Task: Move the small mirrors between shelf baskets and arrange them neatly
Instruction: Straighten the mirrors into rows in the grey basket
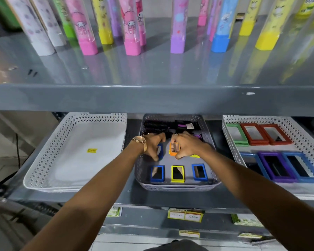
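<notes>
A grey basket (178,187) sits in the middle of the lower shelf. Along its front lie three small mirrors: a blue-framed one (157,173), a yellow-framed one (177,173) and another blue-framed one (199,172). Behind them, my left hand (152,144), with a gold watch on the wrist, grips a blue small mirror (160,151). My right hand (185,143) pinches an orange small mirror (174,149). A yellow piece (195,156) peeks out under my right wrist. Black hairbrushes (158,125) fill the basket's back.
An empty white basket (43,160) with a yellow price sticker stands to the left. A white basket (306,142) to the right holds larger green, red, blue and purple framed mirrors. The upper shelf (152,98) overhangs the baskets and carries several colourful tubes.
</notes>
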Action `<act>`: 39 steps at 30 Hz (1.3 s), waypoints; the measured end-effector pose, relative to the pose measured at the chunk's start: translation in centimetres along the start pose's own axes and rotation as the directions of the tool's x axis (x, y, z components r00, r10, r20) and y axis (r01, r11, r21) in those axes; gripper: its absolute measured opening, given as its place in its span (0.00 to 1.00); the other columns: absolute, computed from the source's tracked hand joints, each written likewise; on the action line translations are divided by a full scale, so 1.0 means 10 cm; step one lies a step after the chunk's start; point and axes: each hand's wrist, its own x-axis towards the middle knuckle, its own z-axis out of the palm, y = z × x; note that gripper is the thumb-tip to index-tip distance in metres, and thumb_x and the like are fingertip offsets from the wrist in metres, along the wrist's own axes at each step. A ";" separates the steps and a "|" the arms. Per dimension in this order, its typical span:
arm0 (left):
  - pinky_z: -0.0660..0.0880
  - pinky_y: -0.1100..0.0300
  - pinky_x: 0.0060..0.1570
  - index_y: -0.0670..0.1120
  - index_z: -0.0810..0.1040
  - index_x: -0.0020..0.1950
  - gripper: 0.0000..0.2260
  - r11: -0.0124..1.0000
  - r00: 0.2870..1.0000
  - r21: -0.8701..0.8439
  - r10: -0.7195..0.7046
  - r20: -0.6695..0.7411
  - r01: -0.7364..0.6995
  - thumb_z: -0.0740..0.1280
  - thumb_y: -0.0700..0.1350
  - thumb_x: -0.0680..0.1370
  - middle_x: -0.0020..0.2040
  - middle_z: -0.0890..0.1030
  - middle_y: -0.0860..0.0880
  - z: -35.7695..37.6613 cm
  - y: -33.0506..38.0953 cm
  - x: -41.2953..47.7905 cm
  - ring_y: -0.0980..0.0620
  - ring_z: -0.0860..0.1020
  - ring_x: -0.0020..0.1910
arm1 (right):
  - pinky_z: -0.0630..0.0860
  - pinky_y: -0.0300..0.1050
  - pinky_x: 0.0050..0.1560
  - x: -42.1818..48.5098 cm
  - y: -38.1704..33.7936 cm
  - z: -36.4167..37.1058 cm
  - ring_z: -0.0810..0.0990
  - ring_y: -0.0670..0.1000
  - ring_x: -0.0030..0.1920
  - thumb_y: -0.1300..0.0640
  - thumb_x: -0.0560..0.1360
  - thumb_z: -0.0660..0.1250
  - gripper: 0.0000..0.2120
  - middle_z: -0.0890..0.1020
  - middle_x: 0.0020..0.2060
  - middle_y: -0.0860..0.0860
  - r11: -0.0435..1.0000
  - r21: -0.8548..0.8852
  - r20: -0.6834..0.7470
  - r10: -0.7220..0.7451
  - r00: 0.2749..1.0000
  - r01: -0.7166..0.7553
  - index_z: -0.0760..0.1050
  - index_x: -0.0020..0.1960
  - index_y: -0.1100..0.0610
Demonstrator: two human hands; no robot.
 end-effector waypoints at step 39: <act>0.74 0.56 0.44 0.46 0.61 0.73 0.43 1.000 0.996 -0.020 0.017 -0.087 -0.018 0.78 0.43 0.63 0.54 0.79 0.40 0.10 -0.11 0.10 0.43 0.78 0.51 | 0.78 0.52 0.49 0.08 0.08 -0.05 0.78 0.56 0.53 0.57 0.58 0.77 0.34 0.77 0.58 0.55 0.995 0.102 0.015 0.007 1.000 -0.008 0.69 0.62 0.54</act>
